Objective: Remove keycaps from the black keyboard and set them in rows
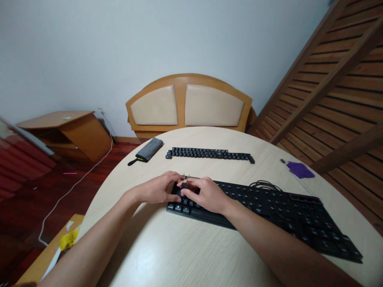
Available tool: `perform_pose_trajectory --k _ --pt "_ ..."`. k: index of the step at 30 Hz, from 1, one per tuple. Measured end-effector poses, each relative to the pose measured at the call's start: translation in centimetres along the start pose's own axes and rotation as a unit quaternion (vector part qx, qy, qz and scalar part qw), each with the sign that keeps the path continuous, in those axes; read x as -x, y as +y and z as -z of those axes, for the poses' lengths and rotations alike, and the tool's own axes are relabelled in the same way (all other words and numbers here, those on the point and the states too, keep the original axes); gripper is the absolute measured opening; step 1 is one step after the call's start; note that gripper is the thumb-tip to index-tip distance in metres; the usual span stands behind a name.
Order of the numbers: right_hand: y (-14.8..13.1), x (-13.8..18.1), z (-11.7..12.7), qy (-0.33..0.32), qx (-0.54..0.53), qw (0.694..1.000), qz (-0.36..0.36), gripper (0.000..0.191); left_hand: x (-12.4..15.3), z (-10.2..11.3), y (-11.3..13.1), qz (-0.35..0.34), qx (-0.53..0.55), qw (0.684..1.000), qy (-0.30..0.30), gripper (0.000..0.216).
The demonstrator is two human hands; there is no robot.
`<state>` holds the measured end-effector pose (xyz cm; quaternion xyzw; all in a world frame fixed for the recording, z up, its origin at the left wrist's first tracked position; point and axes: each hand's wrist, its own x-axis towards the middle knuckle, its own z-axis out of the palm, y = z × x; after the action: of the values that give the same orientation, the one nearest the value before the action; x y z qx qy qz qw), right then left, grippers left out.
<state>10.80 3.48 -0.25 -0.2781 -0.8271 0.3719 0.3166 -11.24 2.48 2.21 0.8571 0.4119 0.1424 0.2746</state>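
Observation:
A black keyboard (269,205) lies aslant on the round table, its left end under both hands. My right hand (206,193) pinches a small dark clip with thin metal wire handles (184,185), which looks like a binder clip, over the keys near that end. What lies beneath the clip is hidden by my fingers. My left hand (160,187) grips the keyboard's left end, thumb on top by the keys and fingers curled toward the far corner, close to the clip. Behind the hands, loose black keycaps (209,153) stand lined up in rows.
On the pale round table (143,255) are a grey pouch (149,149) at left, a coiled black cable (266,184) behind the keyboard, and a purple cloth (300,170) at right. A headboard (181,103) stands beyond; a slatted wooden panel (338,79) leans at right.

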Motion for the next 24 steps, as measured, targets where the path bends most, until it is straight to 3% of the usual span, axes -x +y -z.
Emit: perform_pose_trajectory --k 12,20,24 --pt "0.2 -0.1 -0.2 0.039 0.111 0.993 0.004 0.020 -0.1 -0.1 0.2 -0.003 -0.009 1.000 -0.004 0.018" --pt "0.5 0.0 -0.4 -0.003 0.172 0.980 0.101 0.019 -0.1 -0.3 -0.4 0.005 -0.016 1.000 -0.003 0.021" --pt "0.5 0.0 -0.5 0.026 0.199 0.978 0.060 0.023 0.0 -0.5 -0.7 -0.006 -0.004 1.000 0.003 0.021"
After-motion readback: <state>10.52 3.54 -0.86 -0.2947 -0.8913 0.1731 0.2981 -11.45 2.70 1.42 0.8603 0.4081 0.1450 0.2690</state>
